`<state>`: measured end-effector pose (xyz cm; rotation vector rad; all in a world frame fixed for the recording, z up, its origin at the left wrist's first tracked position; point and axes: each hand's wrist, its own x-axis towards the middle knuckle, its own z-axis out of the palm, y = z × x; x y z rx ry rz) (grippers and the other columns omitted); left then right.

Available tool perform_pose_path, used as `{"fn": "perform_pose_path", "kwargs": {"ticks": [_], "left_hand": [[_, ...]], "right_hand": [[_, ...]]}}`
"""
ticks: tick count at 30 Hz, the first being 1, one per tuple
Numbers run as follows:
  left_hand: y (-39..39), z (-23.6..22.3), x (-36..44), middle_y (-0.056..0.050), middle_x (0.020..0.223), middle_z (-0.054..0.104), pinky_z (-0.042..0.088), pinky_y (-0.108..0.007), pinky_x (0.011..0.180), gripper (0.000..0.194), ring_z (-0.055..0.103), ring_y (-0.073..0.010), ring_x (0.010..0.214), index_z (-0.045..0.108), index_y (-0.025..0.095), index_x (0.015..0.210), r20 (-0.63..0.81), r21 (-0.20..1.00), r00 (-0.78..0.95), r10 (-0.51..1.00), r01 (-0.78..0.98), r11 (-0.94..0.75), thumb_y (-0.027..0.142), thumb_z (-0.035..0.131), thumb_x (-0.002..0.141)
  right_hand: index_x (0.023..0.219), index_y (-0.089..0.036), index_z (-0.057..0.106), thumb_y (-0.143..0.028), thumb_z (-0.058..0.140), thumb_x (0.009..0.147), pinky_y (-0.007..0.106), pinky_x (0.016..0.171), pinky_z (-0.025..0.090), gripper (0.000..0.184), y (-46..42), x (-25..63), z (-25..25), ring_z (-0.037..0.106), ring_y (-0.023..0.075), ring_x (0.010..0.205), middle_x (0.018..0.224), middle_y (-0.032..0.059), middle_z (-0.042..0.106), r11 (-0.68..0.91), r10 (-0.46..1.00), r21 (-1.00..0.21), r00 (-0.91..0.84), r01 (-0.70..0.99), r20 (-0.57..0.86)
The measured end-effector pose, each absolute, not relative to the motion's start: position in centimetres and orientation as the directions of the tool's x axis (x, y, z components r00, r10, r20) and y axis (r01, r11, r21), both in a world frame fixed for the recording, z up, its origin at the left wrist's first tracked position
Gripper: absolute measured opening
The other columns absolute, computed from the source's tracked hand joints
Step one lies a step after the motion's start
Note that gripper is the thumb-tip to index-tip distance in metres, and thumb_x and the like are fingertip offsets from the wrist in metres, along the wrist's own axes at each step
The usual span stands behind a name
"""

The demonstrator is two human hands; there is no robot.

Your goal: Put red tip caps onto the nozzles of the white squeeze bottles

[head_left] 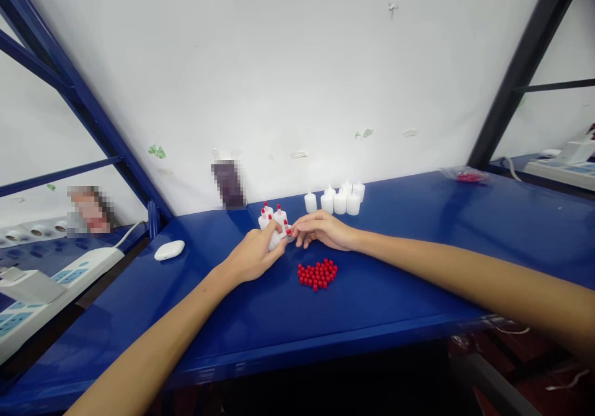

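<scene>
My left hand (255, 252) is closed around a small white squeeze bottle (275, 241), which tilts to the right and has a red cap (288, 232) at its tip. My right hand (323, 230) is just right of that cap, fingers loosely bent and apart. Its fingertips are at or very near the cap; whether they touch it I cannot tell. Several white bottles with red caps (264, 219) stand upright behind my left hand, partly hidden by it. In front of my hands lies a patch of loose red caps (317, 274).
Behind my right hand stand several white bottles without red caps (340, 203). A white rounded case (169, 250) lies on the blue table (372, 298) at left. A blurred dark rectangle (229, 184) leans on the wall. A plastic bag with red contents (465, 175) is at back right.
</scene>
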<state>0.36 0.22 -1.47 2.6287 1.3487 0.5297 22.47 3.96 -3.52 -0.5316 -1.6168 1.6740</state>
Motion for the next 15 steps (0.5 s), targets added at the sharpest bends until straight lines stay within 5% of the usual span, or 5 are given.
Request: {"fn": "perform_pose_path", "kwargs": {"ticks": [7,15], "left_hand": [[0.4,-1.4,0.2,0.006,0.063,0.05,0.03,-0.023,0.055,0.041,0.045,-0.0122,0.051,0.047,0.02,0.125,0.281,0.396,0.529,0.8,0.696,-0.599,0.051,0.045,0.097],[0.3,-1.5,0.3,0.007,0.061,0.051,0.036,-0.021,0.051,0.058,0.049,-0.0113,0.05,0.031,0.021,0.146,0.229,0.643,0.53,0.817,0.547,-0.535,0.049,0.046,0.097]], "right_hand": [[0.1,-0.015,0.077,-0.032,0.071,0.077,0.027,0.066,0.053,0.029,4.1,22.6,-3.7,0.071,0.019,0.08,0.091,0.0084,0.075,0.078,0.722,-0.973,-0.66,-0.219,0.207],[0.113,-0.017,0.072,-0.029,0.057,0.083,0.029,0.065,0.052,0.036,2.4,23.0,-3.2,0.067,0.0181,0.075,0.088,0.0059,0.073,0.455,0.662,-0.883,-0.617,-0.119,0.424]]}}
